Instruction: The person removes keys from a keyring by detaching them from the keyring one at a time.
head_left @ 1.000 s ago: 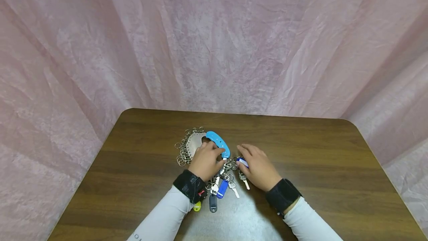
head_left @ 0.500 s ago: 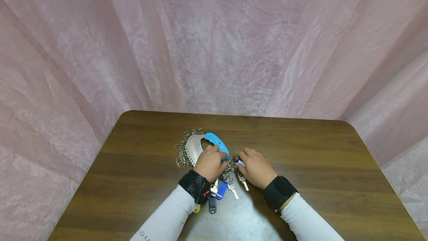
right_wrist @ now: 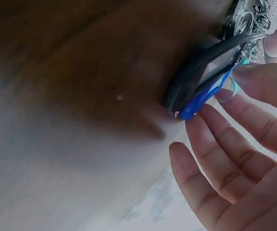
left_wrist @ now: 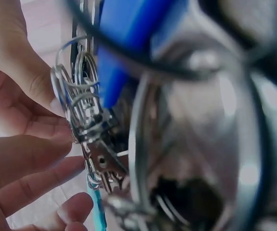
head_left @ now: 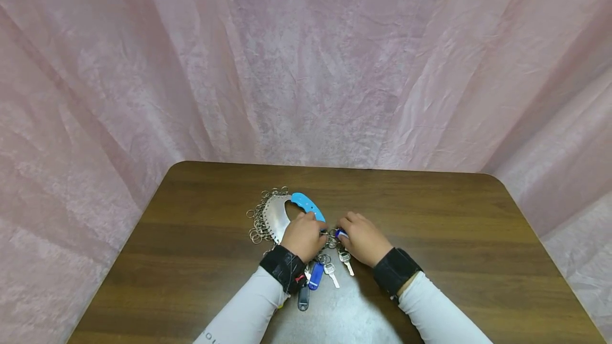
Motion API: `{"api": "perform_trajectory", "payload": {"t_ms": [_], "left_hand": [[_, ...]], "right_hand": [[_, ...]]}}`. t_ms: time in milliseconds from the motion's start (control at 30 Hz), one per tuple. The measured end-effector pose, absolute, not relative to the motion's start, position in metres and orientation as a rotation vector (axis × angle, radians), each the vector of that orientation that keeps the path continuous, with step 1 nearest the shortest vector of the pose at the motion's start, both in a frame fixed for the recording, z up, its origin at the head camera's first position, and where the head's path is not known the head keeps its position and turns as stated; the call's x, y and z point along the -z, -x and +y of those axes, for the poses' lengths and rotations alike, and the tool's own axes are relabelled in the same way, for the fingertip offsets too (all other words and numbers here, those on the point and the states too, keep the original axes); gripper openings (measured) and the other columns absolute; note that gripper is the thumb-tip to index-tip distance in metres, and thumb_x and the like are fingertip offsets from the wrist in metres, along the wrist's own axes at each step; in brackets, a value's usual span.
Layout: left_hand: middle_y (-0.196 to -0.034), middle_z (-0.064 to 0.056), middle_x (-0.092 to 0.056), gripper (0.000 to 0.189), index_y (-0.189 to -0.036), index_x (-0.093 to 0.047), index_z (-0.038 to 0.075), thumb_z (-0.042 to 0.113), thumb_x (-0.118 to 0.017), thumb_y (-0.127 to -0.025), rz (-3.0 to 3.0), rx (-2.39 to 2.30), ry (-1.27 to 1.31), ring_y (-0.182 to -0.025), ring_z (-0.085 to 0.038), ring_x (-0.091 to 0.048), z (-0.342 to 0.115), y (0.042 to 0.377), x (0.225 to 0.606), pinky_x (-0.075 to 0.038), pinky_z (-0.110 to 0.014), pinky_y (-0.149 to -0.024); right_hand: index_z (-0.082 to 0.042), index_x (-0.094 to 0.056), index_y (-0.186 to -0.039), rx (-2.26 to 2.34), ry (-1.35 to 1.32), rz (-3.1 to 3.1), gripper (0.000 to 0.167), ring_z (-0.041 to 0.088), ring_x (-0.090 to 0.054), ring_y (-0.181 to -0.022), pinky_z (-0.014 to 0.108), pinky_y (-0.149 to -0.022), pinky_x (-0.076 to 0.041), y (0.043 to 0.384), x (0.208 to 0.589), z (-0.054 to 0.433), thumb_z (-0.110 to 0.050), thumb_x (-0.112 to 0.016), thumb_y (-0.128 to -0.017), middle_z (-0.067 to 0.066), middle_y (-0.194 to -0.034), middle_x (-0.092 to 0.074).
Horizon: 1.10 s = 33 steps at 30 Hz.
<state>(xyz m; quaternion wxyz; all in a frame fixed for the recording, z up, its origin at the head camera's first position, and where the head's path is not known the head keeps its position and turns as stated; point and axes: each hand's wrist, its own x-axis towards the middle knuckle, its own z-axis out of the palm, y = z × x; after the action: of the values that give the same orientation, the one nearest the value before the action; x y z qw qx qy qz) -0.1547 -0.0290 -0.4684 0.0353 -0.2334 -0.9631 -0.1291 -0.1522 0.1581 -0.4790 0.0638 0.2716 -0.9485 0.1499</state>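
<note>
A crescent-shaped metal key holder (head_left: 275,217) with a blue handle (head_left: 306,204) lies on the table, its curved edge lined with split rings. My left hand (head_left: 303,237) is at the handle's near end, thumb and fingers pinching a cluster of split rings (left_wrist: 83,91). Right of it, my right hand (head_left: 364,239) pinches a blue key tag (right_wrist: 198,102) between thumb and fingers. A black key tag (right_wrist: 191,72) overlaps that tag in the right wrist view. Silver keys (head_left: 331,275), another blue tag (head_left: 315,276) and a dark tag (head_left: 303,299) hang toward the near side.
The brown wooden table (head_left: 454,238) spreads out on both sides of the hands. A pink curtain (head_left: 306,68) stands behind its far edge. Under the left sleeve, a yellow tag is almost wholly hidden.
My left hand has moved right and nearer along the holder, covering the handle's near end and some keys. My right hand has shifted slightly left, still with the blue key tag.
</note>
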Motion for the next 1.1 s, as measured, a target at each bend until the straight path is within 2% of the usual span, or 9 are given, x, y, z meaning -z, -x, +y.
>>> {"api": "perform_trajectory", "payload": {"t_ms": [300,633,867,1100], "left_hand": [[-0.095,-0.007,-0.073,0.02,-0.105,-0.08,0.019,0.024,-0.073,-0.087,-2.929,0.446,0.73,-0.084,-0.026,-0.063,-0.0292,0.1551,0.468,-0.053,-0.039,-0.075],[-0.099,-0.008,-0.072,0.018,-0.104,-0.08,0.02,0.024,-0.073,-0.088,-2.985,0.543,0.615,-0.09,-0.026,-0.066,-0.0271,0.156,0.4665,-0.054,-0.04,-0.077],[-0.098,-0.009,-0.071,0.019,-0.105,-0.079,0.017,0.025,-0.072,-0.089,-3.008,0.593,0.601,-0.09,-0.027,-0.067,-0.0269,0.1517,0.468,-0.055,-0.042,-0.076],[-0.095,-0.008,-0.07,0.018,-0.105,-0.079,0.015,0.022,-0.07,-0.092,-2.974,0.653,0.606,-0.088,-0.026,-0.067,-0.0245,0.1536,0.4671,-0.054,-0.041,-0.074]], "right_hand": [[-0.008,-0.064,-0.088,-0.447,-0.849,-2.807,0.016,0.022,-0.058,-0.084,0.04,-0.079,-0.051,0.1568,0.4806,0.1585,-0.007,-0.079,-0.082,0.003,-0.088,-0.058],[-0.01,-0.062,-0.084,-0.437,-0.887,-2.765,0.017,0.019,-0.056,-0.081,0.037,-0.077,-0.049,0.1617,0.4816,0.1614,-0.004,-0.078,-0.081,0.0,-0.086,-0.057],[-0.012,-0.06,-0.081,-0.536,-0.878,-2.776,0.018,0.016,-0.056,-0.076,0.035,-0.07,-0.049,0.159,0.4811,0.1607,-0.002,-0.075,-0.082,-0.003,-0.08,-0.057],[-0.012,-0.063,-0.087,-0.629,-0.881,-2.768,0.012,0.014,-0.063,-0.079,0.035,-0.073,-0.053,0.1577,0.4787,0.1596,-0.003,-0.072,-0.087,-0.002,-0.084,-0.063]]}}
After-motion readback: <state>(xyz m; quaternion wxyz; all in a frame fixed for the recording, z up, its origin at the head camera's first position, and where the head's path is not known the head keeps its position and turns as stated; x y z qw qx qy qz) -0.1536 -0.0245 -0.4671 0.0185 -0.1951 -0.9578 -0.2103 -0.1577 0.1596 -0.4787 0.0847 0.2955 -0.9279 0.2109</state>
